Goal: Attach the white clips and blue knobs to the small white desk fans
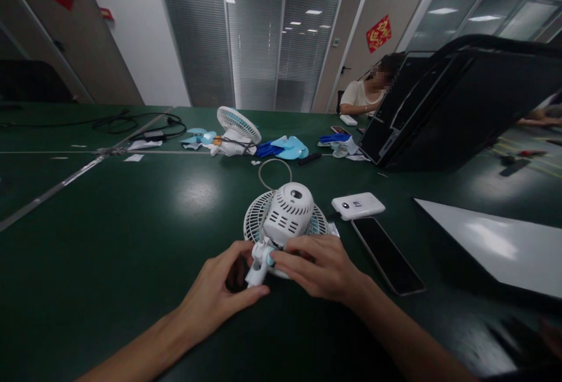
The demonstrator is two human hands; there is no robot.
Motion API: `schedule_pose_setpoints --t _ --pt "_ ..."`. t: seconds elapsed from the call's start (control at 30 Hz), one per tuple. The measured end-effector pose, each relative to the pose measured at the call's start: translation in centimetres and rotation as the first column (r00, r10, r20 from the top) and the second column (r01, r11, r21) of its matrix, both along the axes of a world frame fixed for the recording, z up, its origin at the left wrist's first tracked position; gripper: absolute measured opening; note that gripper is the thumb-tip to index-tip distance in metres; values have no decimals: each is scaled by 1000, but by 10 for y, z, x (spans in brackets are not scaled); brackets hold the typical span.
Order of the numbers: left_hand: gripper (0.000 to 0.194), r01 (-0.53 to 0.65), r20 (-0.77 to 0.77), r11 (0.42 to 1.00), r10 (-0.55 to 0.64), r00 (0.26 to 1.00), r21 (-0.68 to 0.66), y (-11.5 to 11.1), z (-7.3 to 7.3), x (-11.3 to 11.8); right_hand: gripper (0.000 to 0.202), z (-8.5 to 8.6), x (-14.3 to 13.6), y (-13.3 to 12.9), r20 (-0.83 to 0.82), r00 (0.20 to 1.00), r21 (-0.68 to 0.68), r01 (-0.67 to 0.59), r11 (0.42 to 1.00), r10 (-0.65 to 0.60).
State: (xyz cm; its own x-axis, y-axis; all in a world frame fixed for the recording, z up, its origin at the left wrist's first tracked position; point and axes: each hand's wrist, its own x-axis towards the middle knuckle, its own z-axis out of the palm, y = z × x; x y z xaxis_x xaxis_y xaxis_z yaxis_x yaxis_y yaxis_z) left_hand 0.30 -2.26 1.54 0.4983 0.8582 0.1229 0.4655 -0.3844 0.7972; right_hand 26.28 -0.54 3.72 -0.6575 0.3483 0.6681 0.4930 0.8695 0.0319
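Note:
A small white electric fan (287,212) lies face down on the green table, its motor housing upward and its round grille beneath. From the near side of the housing juts a white bracket (258,271) with a light-blue knob (270,257). My left hand (215,288) is curled around the bracket, fingers at its left side and thumb below its end. With its fingertips on the knob, my right hand (322,265) grips from the right. Part of the grille is hidden under the housing and my right hand.
Behind the fan lie another partly dismantled fan (239,130), blue fan blades (293,148) and gloves (338,142). To the right are a white power bank (359,205), a phone (389,256) and a large black monitor (456,107). A person (364,92) sits across the table.

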Motion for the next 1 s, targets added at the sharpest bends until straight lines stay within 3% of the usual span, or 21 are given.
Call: schedule_pose_setpoints --t 0.23,0.47,0.63,0.73,0.87,1.0 --pt "47 -9 -8 999 9 1000 41 -1 -2 1 6 -7 -12 1 -100 993 13 62 998 -61" --pt "52 -59 -28 986 64 998 155 2 -2 6 4 -16 -17 0 -115 992 -10 42 999 -43" --pt "26 37 -122 967 -6 992 254 26 11 -4 3 -19 -13 -1 -116 993 -54 22 998 -28" --pt "30 -35 -117 954 72 990 297 47 8 -29 4 -19 -11 0 -144 989 -82 21 996 -33" --pt "38 -176 -186 929 245 951 326 70 2 -87 8 -17 -9 1 -177 984 -133 10 991 -33" --pt "51 -459 -263 832 540 800 311 84 9 -150 9 -18 -8 0 -182 982 -171 13 985 -45"
